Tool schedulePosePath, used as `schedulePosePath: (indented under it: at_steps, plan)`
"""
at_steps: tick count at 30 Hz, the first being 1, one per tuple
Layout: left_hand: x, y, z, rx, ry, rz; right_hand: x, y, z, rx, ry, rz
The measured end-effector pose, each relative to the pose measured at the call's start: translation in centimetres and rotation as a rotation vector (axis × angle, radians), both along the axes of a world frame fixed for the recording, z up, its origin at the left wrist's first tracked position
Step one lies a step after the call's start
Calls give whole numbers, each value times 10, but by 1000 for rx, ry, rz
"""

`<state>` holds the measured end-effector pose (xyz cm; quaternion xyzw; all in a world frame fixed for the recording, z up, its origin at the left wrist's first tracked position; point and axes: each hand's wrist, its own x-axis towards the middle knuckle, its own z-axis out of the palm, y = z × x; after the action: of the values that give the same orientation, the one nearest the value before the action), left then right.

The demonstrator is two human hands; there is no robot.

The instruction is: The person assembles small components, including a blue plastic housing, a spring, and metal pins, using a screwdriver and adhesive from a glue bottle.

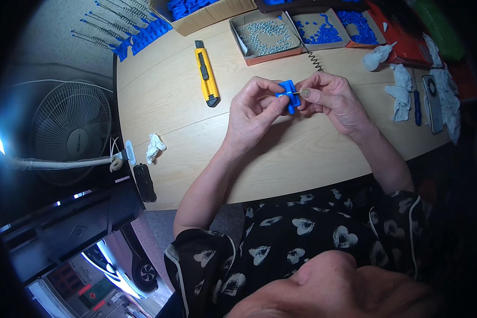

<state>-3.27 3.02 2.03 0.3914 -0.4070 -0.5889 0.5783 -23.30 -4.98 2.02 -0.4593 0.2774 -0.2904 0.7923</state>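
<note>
Over the middle of the table, my left hand [250, 114] is closed on a small blue plastic part [288, 86], pinching it between thumb and fingers. My right hand [338, 103] meets it from the other side. Its thumb and forefinger pinch a thin metal wire that runs up to the blue part. A dark coiled spring wire [315, 61] rises beyond the right fingers, its straight end reaching over the boxes. Whether that spring and the pinched wire are one piece is hidden by the fingers.
A yellow utility knife [206, 74] lies left of my hands. Beyond are an open box of shiny metal beads [265, 37] and boxes of blue pieces [318, 33]. A screwdriver [417, 106], a phone [432, 103] and crumpled tissues [402, 93] lie right. Blue parts with springs [148, 37] line the far-left edge.
</note>
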Motion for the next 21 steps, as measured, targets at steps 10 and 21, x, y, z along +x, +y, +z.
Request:
schedulePosePath:
  at_steps: [10, 21]
  plan:
    - [2, 1, 0, 30, -108, 19, -2, -2, -1, -74, 40, -25]
    - [2, 2, 2, 99, -41, 8, -3, 0, 2, -42, 54, 31]
